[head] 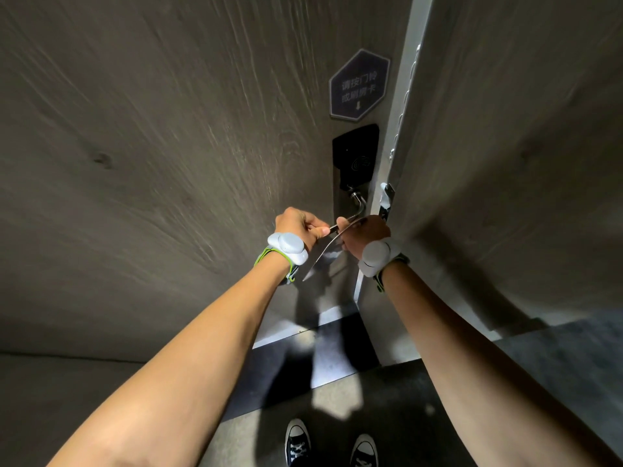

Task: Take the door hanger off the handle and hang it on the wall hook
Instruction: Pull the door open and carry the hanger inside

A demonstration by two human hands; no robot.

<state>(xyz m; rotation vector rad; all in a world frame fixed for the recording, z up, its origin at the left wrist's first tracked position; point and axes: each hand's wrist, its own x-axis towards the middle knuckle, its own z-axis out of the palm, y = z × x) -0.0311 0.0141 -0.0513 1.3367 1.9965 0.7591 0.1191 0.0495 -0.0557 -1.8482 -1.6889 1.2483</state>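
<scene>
A thin pale door hanger (320, 256) hangs from the metal lever handle (358, 203) of the grey wooden door (168, 146), seen almost edge-on and curving down to the left. My left hand (300, 225) pinches the free end of the handle beside the hanger's top. At the hanger's upper part, just under the handle, my right hand (362, 235) is closed on the card. No wall hook is in view.
A black card-reader lock plate (355, 156) sits above the handle, with a dark hexagonal sign (359, 85) over it. The door frame and a grey wall (505, 163) stand on the right. A dark threshold strip and my two sneakers (332, 446) are below.
</scene>
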